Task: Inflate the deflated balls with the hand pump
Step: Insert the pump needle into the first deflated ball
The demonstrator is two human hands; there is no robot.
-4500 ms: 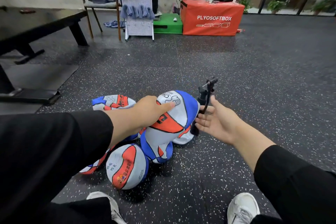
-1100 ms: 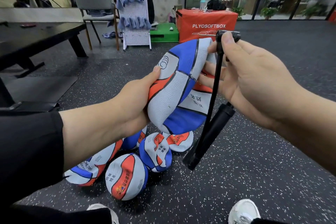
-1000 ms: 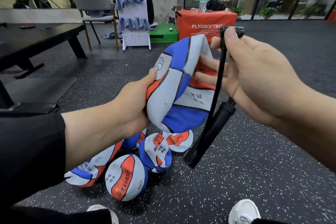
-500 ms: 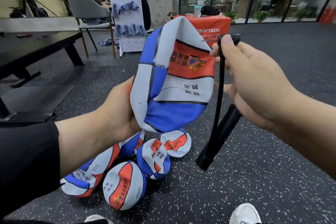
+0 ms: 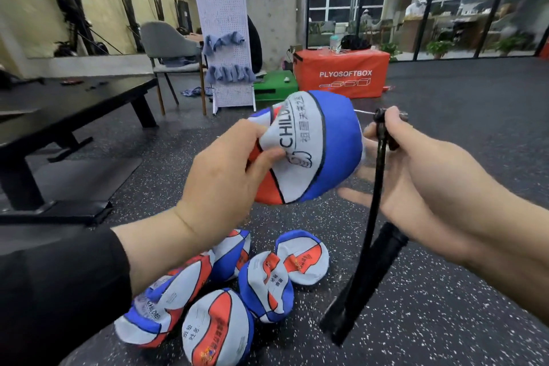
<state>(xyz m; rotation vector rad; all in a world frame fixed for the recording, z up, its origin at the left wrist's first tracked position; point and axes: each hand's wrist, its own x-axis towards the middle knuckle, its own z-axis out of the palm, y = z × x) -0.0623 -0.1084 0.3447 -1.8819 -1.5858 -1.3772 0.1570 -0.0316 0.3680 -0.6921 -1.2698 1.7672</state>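
Above the pile of flat balls [image 5: 225,300], your left hand [image 5: 222,184] pinches the limp ball [image 5: 309,148], while your right hand [image 5: 421,184] grips the hand pump [image 5: 365,276] beside it.

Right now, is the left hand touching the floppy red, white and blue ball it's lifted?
Touching. The head view shows the left hand pinching the deflated ball's white panel between thumb and fingers, creasing it.

**Count of things in view**

Six balls: one held ball [image 5: 309,148] at centre, five floor balls [image 5: 219,327] at 6 o'clock. One hand pump [image 5: 362,285] at 4 o'clock. One orange box [image 5: 341,73], one chair [image 5: 169,44] at 11 o'clock.
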